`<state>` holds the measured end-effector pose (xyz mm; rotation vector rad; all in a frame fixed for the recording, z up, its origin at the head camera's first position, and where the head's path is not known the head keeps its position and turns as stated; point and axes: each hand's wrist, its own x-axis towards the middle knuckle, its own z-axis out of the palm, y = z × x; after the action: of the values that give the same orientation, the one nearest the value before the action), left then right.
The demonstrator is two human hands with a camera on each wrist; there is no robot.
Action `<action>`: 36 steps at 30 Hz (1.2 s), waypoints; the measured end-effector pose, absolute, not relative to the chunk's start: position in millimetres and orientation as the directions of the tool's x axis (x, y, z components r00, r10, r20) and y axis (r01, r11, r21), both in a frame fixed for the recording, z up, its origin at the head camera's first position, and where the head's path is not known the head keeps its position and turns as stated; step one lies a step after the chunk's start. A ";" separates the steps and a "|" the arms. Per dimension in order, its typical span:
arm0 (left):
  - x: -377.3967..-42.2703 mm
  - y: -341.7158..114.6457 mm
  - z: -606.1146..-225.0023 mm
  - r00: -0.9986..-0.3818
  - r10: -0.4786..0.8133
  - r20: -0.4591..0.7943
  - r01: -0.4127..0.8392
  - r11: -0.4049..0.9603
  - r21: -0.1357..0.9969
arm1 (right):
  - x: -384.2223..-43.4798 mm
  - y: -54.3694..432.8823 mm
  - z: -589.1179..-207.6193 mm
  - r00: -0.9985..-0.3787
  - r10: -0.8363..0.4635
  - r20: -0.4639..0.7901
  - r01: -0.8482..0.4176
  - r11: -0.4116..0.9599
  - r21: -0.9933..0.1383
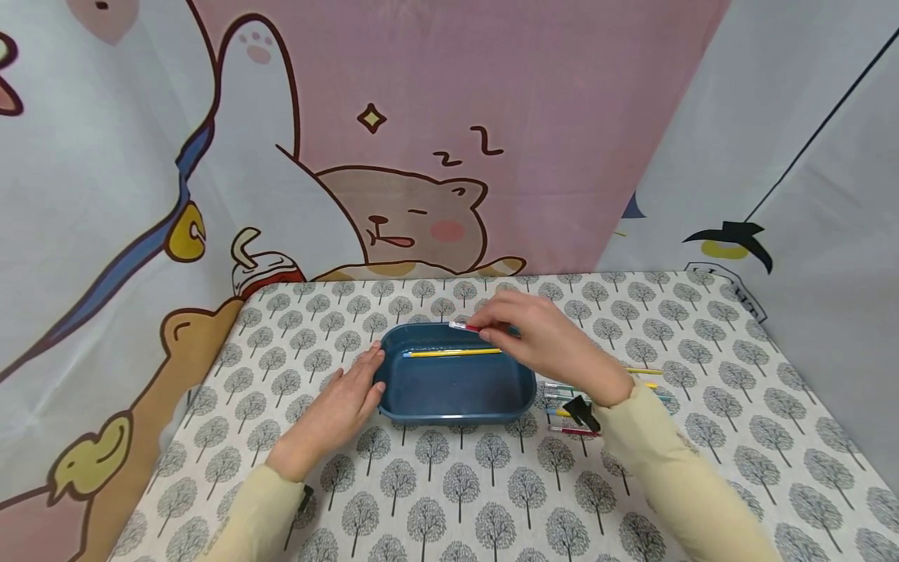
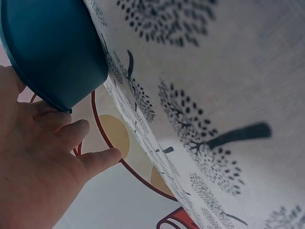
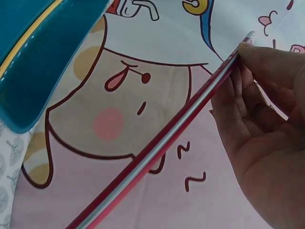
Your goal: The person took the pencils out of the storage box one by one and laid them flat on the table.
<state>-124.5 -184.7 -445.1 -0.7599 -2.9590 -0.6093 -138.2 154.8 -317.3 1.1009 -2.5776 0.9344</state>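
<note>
A dark blue plastic basin (image 1: 456,394) stands on the table with a yellow pencil (image 1: 456,353) lying lengthwise inside it, near the far wall. My left hand (image 1: 340,406) rests against the basin's left end, its fingers fairly straight at the rim; the left wrist view shows the same hand (image 2: 52,143) touching the basin's edge (image 2: 52,57). Above the far right rim, my right hand (image 1: 544,339) pinches a red pencil (image 1: 461,326) between thumb and fingers. Close up, that red pencil (image 3: 157,148) has a silvery stripe and slants past the basin (image 3: 55,71).
Several more pencils lie to the right of the basin, among them a red one (image 1: 562,430) and a yellow one (image 1: 649,371), partly hidden by my right forearm. A tree-print cloth (image 1: 435,499) covers the table. Behind it hangs a cartoon-printed curtain (image 1: 562,140).
</note>
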 end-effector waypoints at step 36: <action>-124.3 -185.6 -445.3 -0.884 0.454 0.109 0.460 0.807 0.370 | -76.9 240.0 -374.2 -0.750 -0.524 0.405 -0.660 0.637 -0.399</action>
<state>-124.3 -185.6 -445.3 -0.7515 -2.9719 -0.6147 -76.9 240.0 -374.2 0.9616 -2.6079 0.7837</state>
